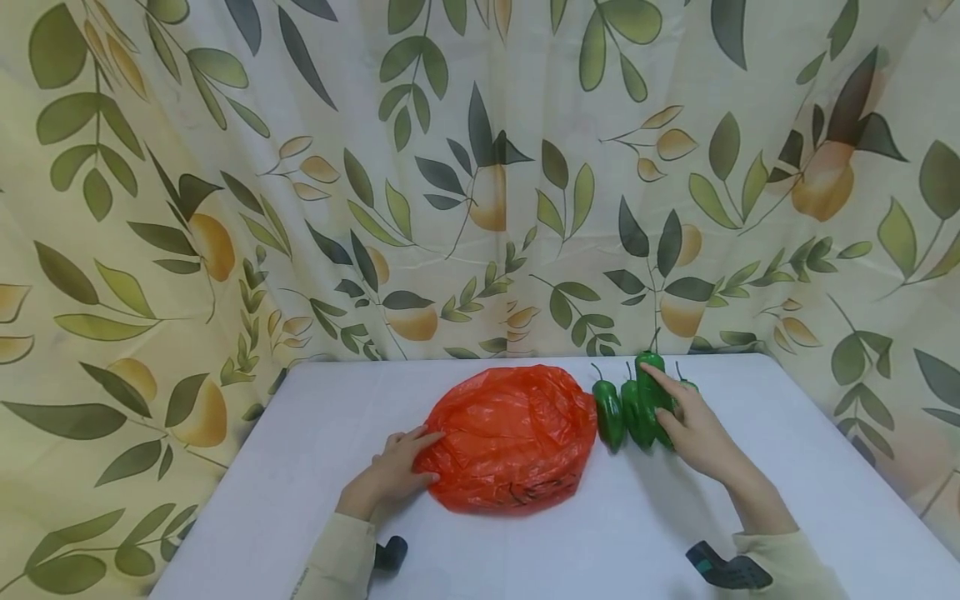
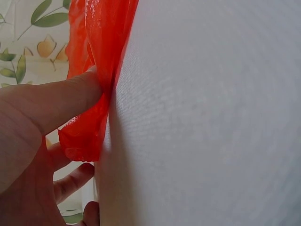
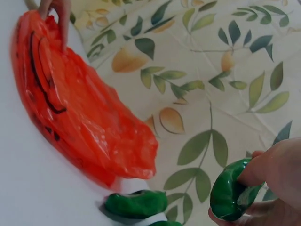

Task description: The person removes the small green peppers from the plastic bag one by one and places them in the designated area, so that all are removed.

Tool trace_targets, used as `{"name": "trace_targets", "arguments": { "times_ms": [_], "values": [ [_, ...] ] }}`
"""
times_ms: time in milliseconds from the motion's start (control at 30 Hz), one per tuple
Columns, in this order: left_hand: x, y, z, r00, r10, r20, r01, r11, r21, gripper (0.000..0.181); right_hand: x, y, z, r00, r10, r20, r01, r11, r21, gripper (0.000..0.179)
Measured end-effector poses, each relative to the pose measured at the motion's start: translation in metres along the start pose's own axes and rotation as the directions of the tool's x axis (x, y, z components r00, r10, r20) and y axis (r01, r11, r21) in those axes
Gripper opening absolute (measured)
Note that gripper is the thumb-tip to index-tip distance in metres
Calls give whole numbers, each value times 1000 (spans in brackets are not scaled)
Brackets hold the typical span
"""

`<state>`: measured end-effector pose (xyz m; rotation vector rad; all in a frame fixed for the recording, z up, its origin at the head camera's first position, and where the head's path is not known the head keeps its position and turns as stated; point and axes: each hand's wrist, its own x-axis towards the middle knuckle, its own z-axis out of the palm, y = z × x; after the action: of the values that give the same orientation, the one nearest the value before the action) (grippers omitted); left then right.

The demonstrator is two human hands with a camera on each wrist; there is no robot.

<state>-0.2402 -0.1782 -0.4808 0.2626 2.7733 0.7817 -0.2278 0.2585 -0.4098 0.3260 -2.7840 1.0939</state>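
A crumpled red plastic bag (image 1: 510,442) with dark marks along its near side lies on the table. My left hand (image 1: 397,467) pinches the bag's left edge; in the left wrist view the thumb (image 2: 70,96) presses the red film and the other fingers are behind it. With my right hand (image 1: 697,429) I grip a glossy green pepper (image 1: 649,379), raised above the table in the right wrist view. Under and beside it are more green peppers, one (image 1: 609,414) right by the bag's right edge and another (image 1: 687,384) partly hidden behind the right hand.
The white table (image 1: 600,550) ends at a far edge close behind the bag and peppers. A curtain (image 1: 480,167) printed with leaves and fruit hangs behind and at both sides. Dark straps (image 1: 727,569) sit at both wrists.
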Motion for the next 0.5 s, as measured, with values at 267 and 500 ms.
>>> {"name": "trace_targets", "arguments": {
  "times_ms": [267, 500],
  "values": [
    [-2, 2, 0, 1000, -4, -10, 4, 1000, -2, 68, -1, 13, -14, 1000, 12, -5, -12, 1000, -5, 68],
    [-1, 0, 0, 1000, -2, -10, 2, 1000, -1, 69, -3, 24, -24, 999, 52, 6, -52, 999, -11, 69]
  ]
}}
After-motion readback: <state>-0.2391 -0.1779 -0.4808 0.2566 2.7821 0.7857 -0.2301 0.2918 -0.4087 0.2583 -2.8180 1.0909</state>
